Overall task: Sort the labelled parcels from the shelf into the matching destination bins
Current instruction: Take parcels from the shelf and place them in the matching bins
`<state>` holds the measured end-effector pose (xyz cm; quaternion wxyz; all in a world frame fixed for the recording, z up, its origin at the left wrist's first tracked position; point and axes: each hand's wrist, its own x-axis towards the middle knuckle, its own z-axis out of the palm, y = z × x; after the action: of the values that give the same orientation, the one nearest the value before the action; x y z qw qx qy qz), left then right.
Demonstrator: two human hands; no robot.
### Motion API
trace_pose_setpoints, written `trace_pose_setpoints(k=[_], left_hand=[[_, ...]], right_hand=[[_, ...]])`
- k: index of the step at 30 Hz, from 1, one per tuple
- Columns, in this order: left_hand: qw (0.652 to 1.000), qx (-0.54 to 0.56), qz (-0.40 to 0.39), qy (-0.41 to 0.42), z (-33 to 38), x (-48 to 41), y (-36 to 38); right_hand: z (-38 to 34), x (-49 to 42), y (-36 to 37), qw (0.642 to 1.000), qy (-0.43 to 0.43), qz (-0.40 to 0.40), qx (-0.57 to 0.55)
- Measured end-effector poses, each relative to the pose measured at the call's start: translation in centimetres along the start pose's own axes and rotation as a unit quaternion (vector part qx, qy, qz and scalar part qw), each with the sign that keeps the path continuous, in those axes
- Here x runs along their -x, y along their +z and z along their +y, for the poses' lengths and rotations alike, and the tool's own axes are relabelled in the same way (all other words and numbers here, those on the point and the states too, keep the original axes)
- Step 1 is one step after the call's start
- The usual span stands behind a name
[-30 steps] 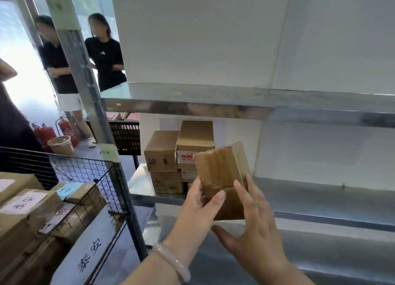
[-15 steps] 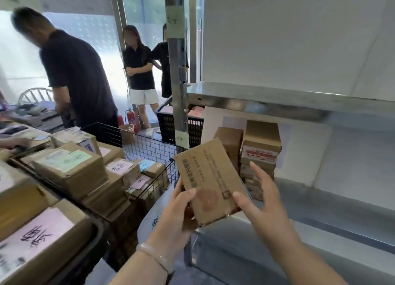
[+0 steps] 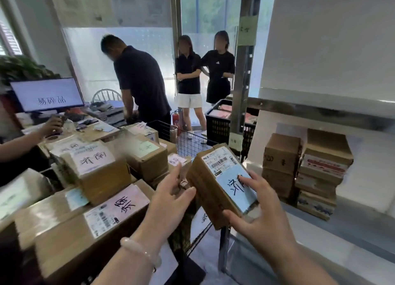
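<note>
Crowding your left, labelled boxes (image 3: 102,178) fill a wire basket (image 3: 192,142); a stack of boxes (image 3: 303,171) sits on the shelf (image 3: 342,231) to your right. Between them, in mid-air, is your parcel (image 3: 213,190): brown cardboard, barcode sticker, pale blue handwritten label. Your right hand (image 3: 263,218) has it in its grip; your left hand (image 3: 171,199) touches its side, fingers loose.

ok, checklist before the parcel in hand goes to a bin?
1. Right hand grip on parcel: thumb at near end, fingers over top. Ok.
2. Left hand touches parcel's side. Ok.
3. Label faces up. Ok.
4. Label fully readable: fingers cover part of the writing. Not ok.
5. Destination matched: cannot tell.
6. Free room among boxes on the left: cannot tell.
</note>
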<state>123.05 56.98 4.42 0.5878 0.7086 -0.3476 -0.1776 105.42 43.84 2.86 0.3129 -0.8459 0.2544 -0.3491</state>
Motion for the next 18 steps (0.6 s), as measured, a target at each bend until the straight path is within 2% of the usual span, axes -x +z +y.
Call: trace_pose_setpoints(k=[3, 9, 13, 18], left_hand=[[0.987, -0.149, 0.032, 0.047, 0.2, 1.0, -2.5], [0.948, -0.299, 0.060, 0.093, -0.8, 2.6, -5.6], [0.930, -0.349, 0.082, 0.081, -1.4, 2.4, -6.9], [0.910, -0.398, 0.087, 0.072, -1.7, 0.4, -6.8]], right_hand=[[-0.8, -0.4, 1.4, 1.000, -0.013, -0.004, 0.013], [-1.3, -1.5, 4.3, 1.000, -0.011, 0.016, -0.021], [-1.0, -3.6, 5.7, 0.997, -0.008, 0.012, -0.079], [0.1, -8.0, 6.6, 0.998, -0.025, 0.033, -0.051]])
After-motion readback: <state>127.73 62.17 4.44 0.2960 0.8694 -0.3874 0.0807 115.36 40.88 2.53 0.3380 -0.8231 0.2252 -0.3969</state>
